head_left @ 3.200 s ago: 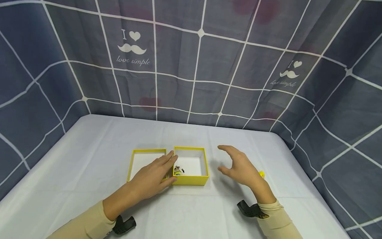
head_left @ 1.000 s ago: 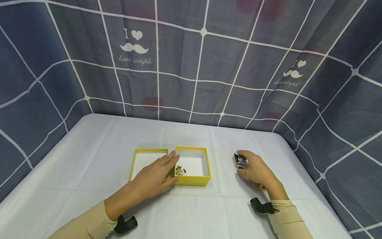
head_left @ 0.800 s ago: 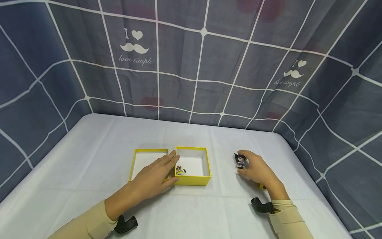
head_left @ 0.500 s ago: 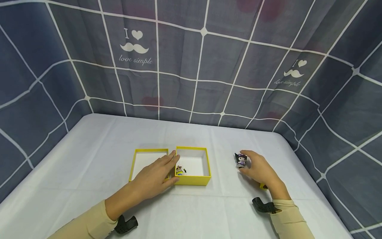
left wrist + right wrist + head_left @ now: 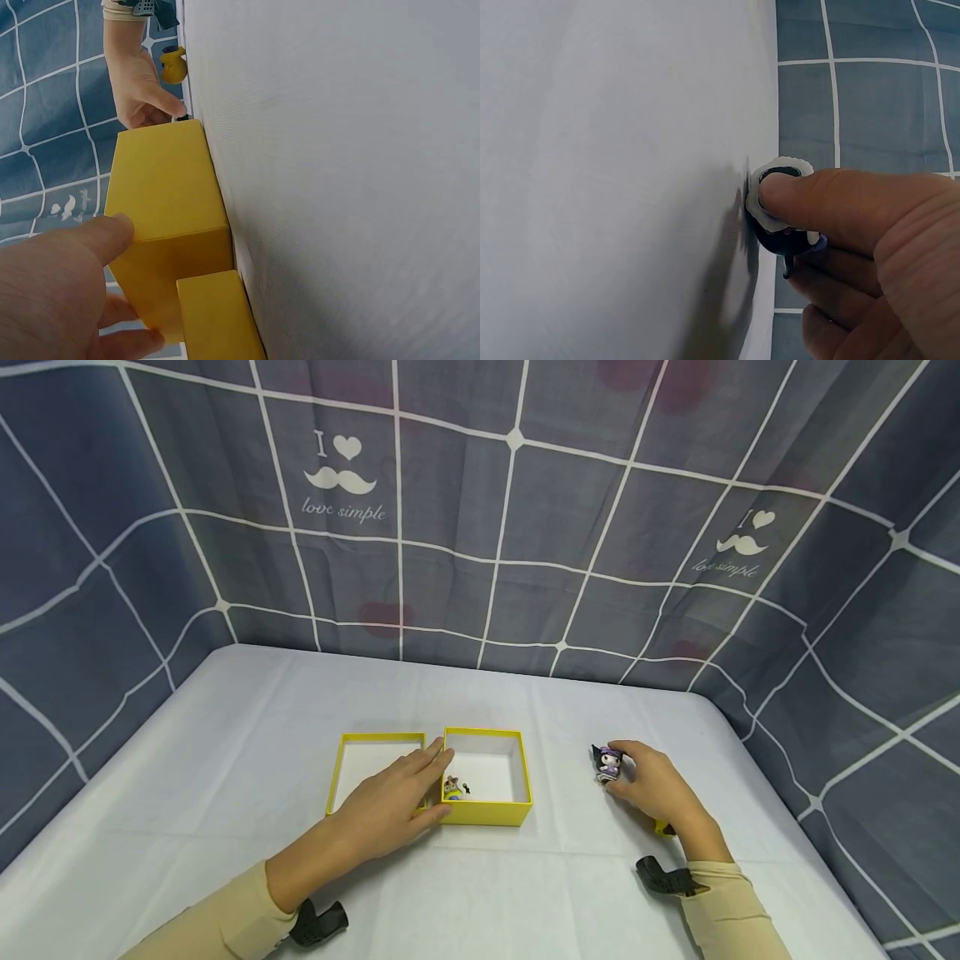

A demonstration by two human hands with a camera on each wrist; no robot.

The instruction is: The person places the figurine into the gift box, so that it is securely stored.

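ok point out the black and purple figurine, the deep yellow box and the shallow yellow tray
black and purple figurine (image 5: 609, 763), head view, its face
deep yellow box (image 5: 486, 814), head view, front wall
shallow yellow tray (image 5: 367, 762), head view, bare white floor

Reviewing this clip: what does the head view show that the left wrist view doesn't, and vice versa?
Only the head view: the white inside of the square yellow cardboard-looking box, a small multicoloured figurine in it, and the pale face of the small black-and-purple figurine the right hand pinches.

Only the left wrist view: the box's left outer wall, and the small yellow toy's rounded shape, largely covered in the head view.

Both: the left hand touching the box, the shallow yellow lid, the right hand, the white tablecloth and the grid-patterned curtain.
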